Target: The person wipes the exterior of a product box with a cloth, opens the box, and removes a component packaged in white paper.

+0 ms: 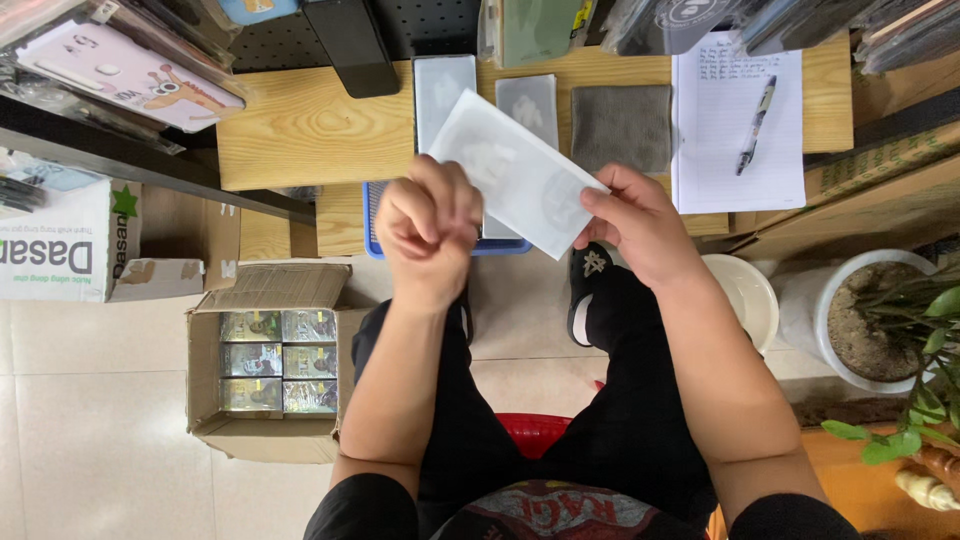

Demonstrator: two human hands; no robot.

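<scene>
1. One wooden table (300, 130) spans the upper part of the view, with a lower step in front.
2. One open cardboard box (270, 360) stands on the floor at the person's left; it contains six small packages in two columns of three.
3. One white plant pot (835, 350) with soil and green leaves stands at the person's right; one white bowl (745, 295) sits just beside it.
4. One sheet of lined paper (720, 160) lies on the table at the right, with one pen (755, 125) resting on it.
5. One grey cloth (622, 128) lies on the table, left of the paper.
6. Two pale rectangular sleeves (443, 85) lie side by side on the table, left of the cloth.
7. One blue tray (372, 215) sits at the table's front edge, mostly hidden behind the hands.
8. One translucent white sleeve (510, 175) is held tilted above the tray, between both hands.
9. The right hand (640, 225) pinches the sleeve's lower right edge, thumb on top, fingers curled underneath.
10. The left hand (430, 225) is curled into a loose fist at the sleeve's lower left corner, knuckles toward the camera; its exact grip on the corner is hidden.
</scene>
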